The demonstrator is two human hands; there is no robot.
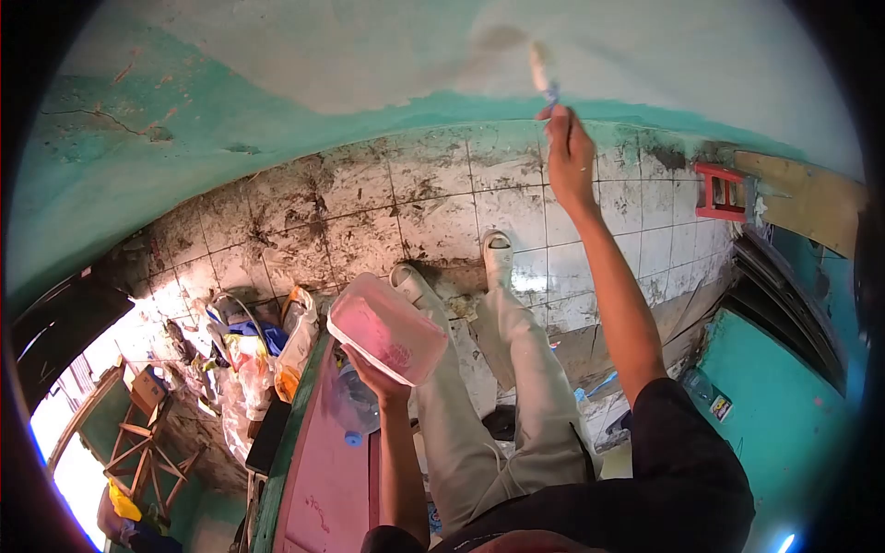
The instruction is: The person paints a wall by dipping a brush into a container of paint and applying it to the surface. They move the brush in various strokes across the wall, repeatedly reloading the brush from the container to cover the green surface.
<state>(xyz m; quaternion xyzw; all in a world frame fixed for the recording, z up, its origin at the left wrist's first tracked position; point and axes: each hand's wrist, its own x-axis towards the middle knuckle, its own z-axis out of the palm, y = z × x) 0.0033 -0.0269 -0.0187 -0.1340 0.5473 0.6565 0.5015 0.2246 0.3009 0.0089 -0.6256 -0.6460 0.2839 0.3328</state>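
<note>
My right hand (570, 152) is closed round the handle of a paintbrush (542, 74), whose pale bristles point up at the wall (387, 55). The wall shows a whitish coat above a green one, with the bristles over the whitish part; whether they touch it I cannot tell. Low at centre left, my left hand (376, 376) grips a pinkish plastic tub (387, 327) by its side and underside. The tub is tilted, with pink showing inside.
Stained white tiles (433, 226) cover the floor around my feet. A pink tabletop (323, 470) with a clear bottle (355, 405) is at lower left, beside heaped plastic bags (249, 359). A red stool (721, 192) and a green board (765, 396) are at right.
</note>
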